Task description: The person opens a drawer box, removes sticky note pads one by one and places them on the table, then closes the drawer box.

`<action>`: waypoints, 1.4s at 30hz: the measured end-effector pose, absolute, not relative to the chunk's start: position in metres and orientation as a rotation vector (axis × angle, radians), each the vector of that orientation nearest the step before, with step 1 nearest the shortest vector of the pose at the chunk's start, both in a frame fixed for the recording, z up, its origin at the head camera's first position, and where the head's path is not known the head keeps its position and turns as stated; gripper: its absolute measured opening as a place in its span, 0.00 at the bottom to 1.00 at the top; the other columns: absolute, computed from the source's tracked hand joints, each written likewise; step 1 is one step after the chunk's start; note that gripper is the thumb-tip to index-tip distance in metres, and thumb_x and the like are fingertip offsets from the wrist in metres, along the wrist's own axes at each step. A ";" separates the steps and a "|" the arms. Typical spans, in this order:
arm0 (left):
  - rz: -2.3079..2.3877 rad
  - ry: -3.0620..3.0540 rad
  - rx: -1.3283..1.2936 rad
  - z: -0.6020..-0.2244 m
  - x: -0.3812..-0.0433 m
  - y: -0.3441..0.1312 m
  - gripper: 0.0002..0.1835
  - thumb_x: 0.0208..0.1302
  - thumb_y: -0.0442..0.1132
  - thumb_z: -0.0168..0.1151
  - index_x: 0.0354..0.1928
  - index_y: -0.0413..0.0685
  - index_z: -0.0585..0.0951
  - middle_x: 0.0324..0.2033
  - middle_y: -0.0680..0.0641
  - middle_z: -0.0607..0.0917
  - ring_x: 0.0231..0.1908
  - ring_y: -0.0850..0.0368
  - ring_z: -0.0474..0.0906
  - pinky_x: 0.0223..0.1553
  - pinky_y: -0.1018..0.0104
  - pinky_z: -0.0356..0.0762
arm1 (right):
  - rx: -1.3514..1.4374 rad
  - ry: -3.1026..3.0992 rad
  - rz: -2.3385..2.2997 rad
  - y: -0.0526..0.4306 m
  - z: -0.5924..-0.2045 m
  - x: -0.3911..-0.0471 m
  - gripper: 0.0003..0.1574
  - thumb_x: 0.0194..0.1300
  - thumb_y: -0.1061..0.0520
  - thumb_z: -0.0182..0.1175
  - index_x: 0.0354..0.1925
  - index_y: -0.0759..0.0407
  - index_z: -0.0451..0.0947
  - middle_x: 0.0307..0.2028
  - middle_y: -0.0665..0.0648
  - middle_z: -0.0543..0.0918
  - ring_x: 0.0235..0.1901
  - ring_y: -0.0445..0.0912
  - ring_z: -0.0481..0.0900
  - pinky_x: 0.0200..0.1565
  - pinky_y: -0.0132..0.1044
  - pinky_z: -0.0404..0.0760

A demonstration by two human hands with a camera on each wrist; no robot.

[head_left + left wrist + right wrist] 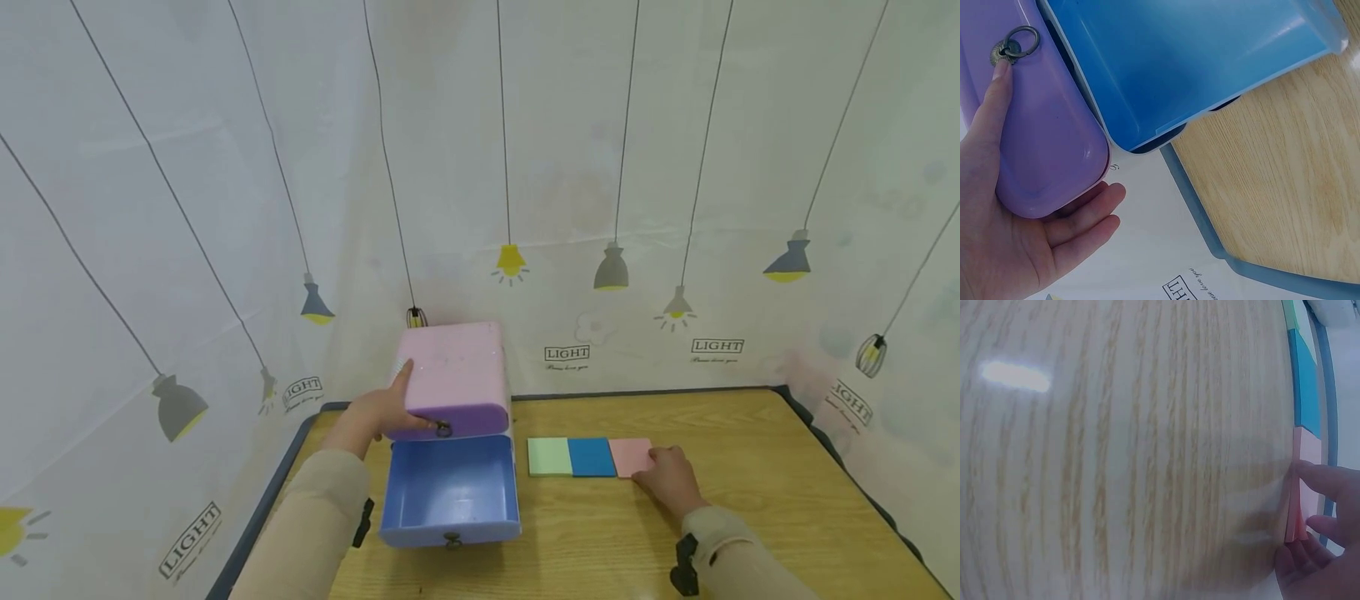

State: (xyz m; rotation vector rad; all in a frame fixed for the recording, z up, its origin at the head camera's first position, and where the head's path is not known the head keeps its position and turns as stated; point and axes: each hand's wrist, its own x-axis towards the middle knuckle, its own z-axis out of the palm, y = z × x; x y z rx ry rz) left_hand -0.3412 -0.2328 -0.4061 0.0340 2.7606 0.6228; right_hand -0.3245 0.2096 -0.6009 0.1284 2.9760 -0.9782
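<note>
A small drawer box, pink on top with a purple upper front, stands at the back of the table. Its blue lower drawer is pulled out, with nothing seen inside. My left hand grips the box's left front corner. In the left wrist view, the thumb rests by the metal ring pull while the other fingers lie along the side. Three sticky note pads lie in a row to the right: green, blue and pink. My right hand pinches the pink pad's right end, where its layers part slightly.
The wood-grain table has a dark edge strip. Behind it and at both sides hangs a pale wall covering printed with lamps. The open drawer juts toward me, between my arms.
</note>
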 end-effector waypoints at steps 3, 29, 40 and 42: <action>0.634 2.762 0.048 -0.406 -0.342 -0.232 0.67 0.34 0.65 0.70 0.68 0.66 0.31 0.59 0.35 0.65 0.37 0.46 0.72 0.28 0.55 0.74 | 0.122 2.986 -0.975 0.210 -0.601 -0.326 0.39 0.50 0.57 0.66 0.52 0.82 0.65 0.45 0.77 0.67 0.46 0.67 0.67 0.48 0.56 0.67; 0.623 2.757 0.039 -0.404 -0.342 -0.230 0.67 0.36 0.63 0.70 0.68 0.66 0.29 0.60 0.35 0.64 0.38 0.45 0.71 0.28 0.56 0.73 | 0.049 2.965 -0.973 0.211 -0.589 -0.327 0.37 0.52 0.56 0.65 0.54 0.78 0.66 0.48 0.76 0.66 0.47 0.65 0.66 0.48 0.56 0.67; 0.610 2.771 0.011 -0.408 -0.342 -0.232 0.67 0.34 0.65 0.69 0.68 0.68 0.30 0.58 0.36 0.67 0.36 0.48 0.72 0.30 0.55 0.74 | -0.162 2.953 -1.033 0.179 -0.560 -0.317 0.36 0.51 0.58 0.66 0.55 0.71 0.67 0.52 0.74 0.65 0.49 0.64 0.68 0.46 0.55 0.70; 0.607 2.776 0.013 -0.409 -0.341 -0.233 0.67 0.34 0.66 0.69 0.68 0.68 0.30 0.57 0.36 0.67 0.35 0.48 0.73 0.28 0.57 0.73 | -0.220 2.954 -1.054 0.170 -0.554 -0.313 0.35 0.50 0.59 0.66 0.56 0.69 0.67 0.51 0.72 0.66 0.46 0.61 0.70 0.42 0.51 0.73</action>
